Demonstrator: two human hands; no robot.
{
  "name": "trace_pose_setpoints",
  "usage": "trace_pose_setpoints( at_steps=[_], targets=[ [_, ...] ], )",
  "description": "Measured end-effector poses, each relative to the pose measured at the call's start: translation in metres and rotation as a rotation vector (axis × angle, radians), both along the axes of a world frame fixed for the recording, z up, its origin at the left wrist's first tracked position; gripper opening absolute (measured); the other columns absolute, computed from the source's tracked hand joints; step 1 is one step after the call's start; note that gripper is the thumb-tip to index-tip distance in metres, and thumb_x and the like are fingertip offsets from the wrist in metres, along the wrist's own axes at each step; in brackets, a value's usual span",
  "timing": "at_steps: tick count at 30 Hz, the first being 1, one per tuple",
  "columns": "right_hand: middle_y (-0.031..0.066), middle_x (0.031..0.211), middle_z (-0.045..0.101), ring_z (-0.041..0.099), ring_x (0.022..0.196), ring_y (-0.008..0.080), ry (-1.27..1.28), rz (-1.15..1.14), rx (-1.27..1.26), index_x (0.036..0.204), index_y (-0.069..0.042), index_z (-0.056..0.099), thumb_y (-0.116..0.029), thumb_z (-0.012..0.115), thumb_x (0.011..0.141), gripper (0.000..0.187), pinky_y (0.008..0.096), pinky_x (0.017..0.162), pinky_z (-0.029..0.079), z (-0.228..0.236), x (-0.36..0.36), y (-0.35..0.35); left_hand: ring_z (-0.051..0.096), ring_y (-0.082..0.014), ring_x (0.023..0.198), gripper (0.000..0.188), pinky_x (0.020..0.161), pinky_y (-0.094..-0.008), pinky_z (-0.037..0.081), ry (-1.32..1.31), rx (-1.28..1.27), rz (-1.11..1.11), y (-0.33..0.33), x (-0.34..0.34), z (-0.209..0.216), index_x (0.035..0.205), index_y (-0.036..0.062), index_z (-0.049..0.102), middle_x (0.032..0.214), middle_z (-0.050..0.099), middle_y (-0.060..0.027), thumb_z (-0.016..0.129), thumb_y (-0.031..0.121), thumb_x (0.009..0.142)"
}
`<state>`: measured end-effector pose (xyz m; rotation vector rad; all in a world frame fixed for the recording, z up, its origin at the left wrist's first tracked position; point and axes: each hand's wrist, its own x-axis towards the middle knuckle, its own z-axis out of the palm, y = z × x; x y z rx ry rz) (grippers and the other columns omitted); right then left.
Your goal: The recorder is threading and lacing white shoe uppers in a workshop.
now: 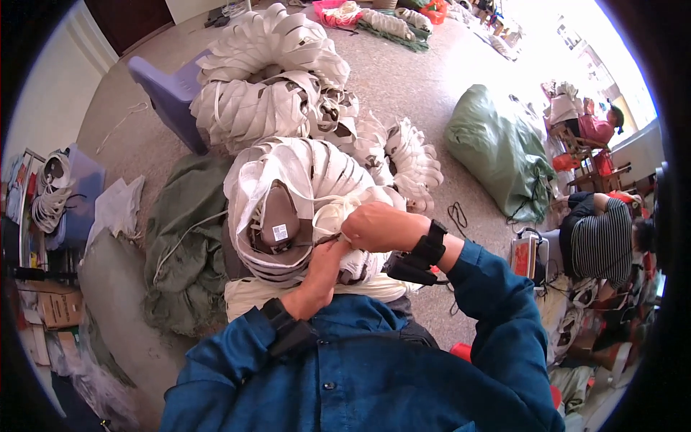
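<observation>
My left hand point(322, 277) and my right hand point(381, 226) meet over a pile of white shoe uppers, fingers pinched together. Cream shoelaces point(335, 211) loop out right beside the fingers of my right hand. A small dark piece shows by the left fingertips; what each hand grips is mostly hidden. Left of the hands, a white shoe upper point(245, 189) opens toward me, its brown insole point(282, 205) bearing a white label. Behind it, more uppers are nested in a curved row point(345, 169). A hank of pale laces point(248, 297) lies across my lap.
Larger coils of nested uppers point(252, 111) rise ahead, beside a purple chair point(169, 93). Dark green cloth point(187, 245) lies at left. A stuffed green sack point(497, 151) rests on the floor at right. Farther right sit two people, one in a striped shirt point(608, 241).
</observation>
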<state>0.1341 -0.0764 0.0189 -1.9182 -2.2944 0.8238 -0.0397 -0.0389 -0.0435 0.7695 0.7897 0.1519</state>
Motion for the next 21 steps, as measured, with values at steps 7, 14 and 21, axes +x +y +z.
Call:
trace_pose_setpoints(
  at_steps=[7,14,21],
  targets=[
    [0.02,0.075,0.065,0.065,0.078,0.0402,0.216,-0.185,0.214,0.081,0.0,0.063,-0.01,0.06,0.081,0.011,0.0486,0.07,0.05,-0.006,-0.001,-0.023,0.061,-0.0114,0.085,0.029,0.074,-0.0264,0.046,-0.087,-0.012,0.02,-0.001,-0.003,-0.003,0.109,-0.0008,0.066,0.098,0.067,-0.0041,0.057,0.022,0.094],
    [0.0182,0.081,0.063,0.063,0.081,0.0383,0.285,-0.241,0.235,0.086,0.0,0.062,-0.01,0.06,0.089,0.011,0.0458,0.071,0.049,-0.014,-0.006,-0.04,0.065,-0.0137,0.089,0.025,0.074,-0.0317,0.053,-0.103,-0.042,-0.002,0.002,-0.005,0.001,0.11,0.0023,0.066,0.099,0.068,-0.0039,0.058,0.019,0.093],
    [0.0173,0.083,0.06,0.061,0.078,0.0402,0.367,-0.377,0.445,0.087,-0.001,0.058,-0.011,0.057,0.088,0.01,0.0479,0.068,0.049,-0.023,-0.024,-0.055,0.066,-0.0161,0.091,0.026,0.078,-0.0312,0.054,-0.035,0.012,-0.054,0.001,-0.003,0.004,0.114,0.0022,0.064,0.103,0.068,-0.0055,0.058,0.013,0.091]
  ],
)
